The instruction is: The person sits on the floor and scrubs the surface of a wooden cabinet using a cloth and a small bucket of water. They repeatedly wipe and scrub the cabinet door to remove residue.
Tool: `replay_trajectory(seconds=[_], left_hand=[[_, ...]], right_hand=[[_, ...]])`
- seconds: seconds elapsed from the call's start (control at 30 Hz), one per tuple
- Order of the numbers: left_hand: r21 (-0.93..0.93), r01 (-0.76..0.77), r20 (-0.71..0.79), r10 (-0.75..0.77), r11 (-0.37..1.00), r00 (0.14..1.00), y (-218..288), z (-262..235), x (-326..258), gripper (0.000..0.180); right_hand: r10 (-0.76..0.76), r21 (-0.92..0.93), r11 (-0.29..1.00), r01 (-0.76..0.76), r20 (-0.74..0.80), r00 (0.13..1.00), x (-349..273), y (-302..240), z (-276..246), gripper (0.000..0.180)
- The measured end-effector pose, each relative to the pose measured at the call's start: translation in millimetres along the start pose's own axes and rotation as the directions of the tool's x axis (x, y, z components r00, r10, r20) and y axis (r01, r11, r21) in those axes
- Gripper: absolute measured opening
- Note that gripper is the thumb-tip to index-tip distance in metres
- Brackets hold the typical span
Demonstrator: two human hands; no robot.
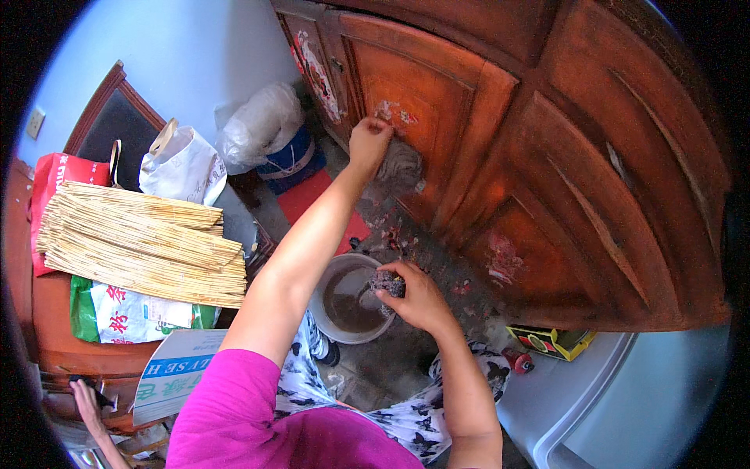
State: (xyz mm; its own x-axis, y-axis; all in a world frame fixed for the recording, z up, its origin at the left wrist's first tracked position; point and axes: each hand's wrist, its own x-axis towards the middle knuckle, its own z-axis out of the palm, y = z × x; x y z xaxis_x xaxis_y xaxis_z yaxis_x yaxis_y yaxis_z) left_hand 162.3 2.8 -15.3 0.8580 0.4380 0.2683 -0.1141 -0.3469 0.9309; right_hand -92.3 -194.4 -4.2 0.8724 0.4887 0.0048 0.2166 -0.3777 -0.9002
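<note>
My left hand (371,142) reaches out to the reddish-brown wooden cabinet door (418,86), fingers closed in a pinch beside torn paper remnants (397,113). What those fingers hold, if anything, I cannot make out. Just below that hand is a greyish, crumpled-looking patch (401,166), too blurred to name. In my right hand (418,298) is a dark, rough-textured scouring pad (387,284) with a bit of yellow. It is above the right rim of a pale round basin (319,306) containing murky brownish water (348,301).
Left, a table carries a bamboo-strip mat (141,242), a red bag (58,176) and a white bag (181,168). A blue container (291,160) under plastic stands behind. Another person's hand (87,402) shows lower left. Right, a yellow-black box (551,342) lies near a grey surface (562,383).
</note>
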Motion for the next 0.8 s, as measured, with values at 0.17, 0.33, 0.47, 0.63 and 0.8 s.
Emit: replay_trajectory(seconds=[0.17,0.33,0.47,0.63,0.8], left_hand=[[-0.808,0.572,0.449,-0.485,0.137,0.751,26,-42,-53,0.064],[-0.826,0.563,0.527,-0.406,-0.037,0.746,39,-99,-98,0.052],[-0.713,0.695,0.663,-0.417,-0.099,0.621,22,-118,-125,0.051],[-0.756,0.605,0.595,-0.645,-0.248,0.479,68,-117,-137,0.038],[-0.731,0.674,0.586,-0.608,-0.110,0.536,22,-122,-137,0.031]], right_hand=[[0.218,0.120,0.971,-0.205,-0.098,0.971,-2,-6,-14,0.046],[0.060,-0.015,0.997,-0.073,-0.438,0.897,15,-11,-13,0.044],[-0.369,-0.518,0.855,0.020,-0.581,0.725,50,-19,-26,0.048],[-0.704,-0.937,0.349,0.011,-0.255,0.663,128,-68,-82,0.049],[-0.764,-1.000,0.004,0.030,0.016,0.645,231,-71,-104,0.036]])
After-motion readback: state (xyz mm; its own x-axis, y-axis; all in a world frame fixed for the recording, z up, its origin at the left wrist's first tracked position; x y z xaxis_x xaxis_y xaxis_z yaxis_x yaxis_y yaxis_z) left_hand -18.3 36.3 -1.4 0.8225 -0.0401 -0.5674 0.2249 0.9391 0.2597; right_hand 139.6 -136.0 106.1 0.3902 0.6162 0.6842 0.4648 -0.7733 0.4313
